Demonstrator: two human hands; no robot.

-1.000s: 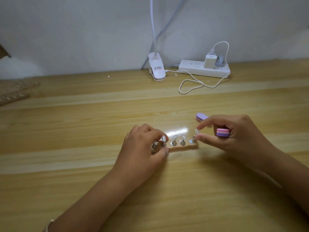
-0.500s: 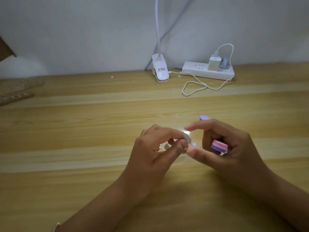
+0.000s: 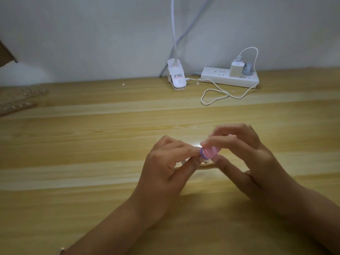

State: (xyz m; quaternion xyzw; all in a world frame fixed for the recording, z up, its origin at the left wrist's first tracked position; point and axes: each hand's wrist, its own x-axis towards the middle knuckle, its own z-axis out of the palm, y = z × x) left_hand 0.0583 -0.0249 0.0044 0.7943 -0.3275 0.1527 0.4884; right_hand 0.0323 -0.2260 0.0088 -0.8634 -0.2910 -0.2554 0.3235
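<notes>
The pink block (image 3: 265, 152), clamped in the right hand's (image 3: 257, 155) grip, meets a tiny piece hidden in the left hand's (image 3: 165, 168) pinch, just above the peg strip (image 3: 262, 164) on the tabletop (image 3: 92, 153). Best to stroke lightly, with the left pinch firm.

Your table (image 3: 92, 144) reads as pale wood in long planks, smooth and varnished, and there's a bright glare off it right behind your fingers. The block (image 3: 210, 152) in your right hand (image 3: 244, 155) looks soft and matt, foam-like, a pink face over a purple layer. The small tip (image 3: 197, 148) pinched in your left hand (image 3: 165, 168) is too blurred to judge. Under your fingers lies a light wooden strip (image 3: 206, 165), set with shiny metal studs (image 3: 183, 163). At the back, the clip lamp (image 3: 177, 80) and power strip (image 3: 220, 78) show smooth white plastic, slightly glossy. The cable (image 3: 217, 94) is smooth and white, the wall (image 3: 92, 34) plain matt.
</notes>
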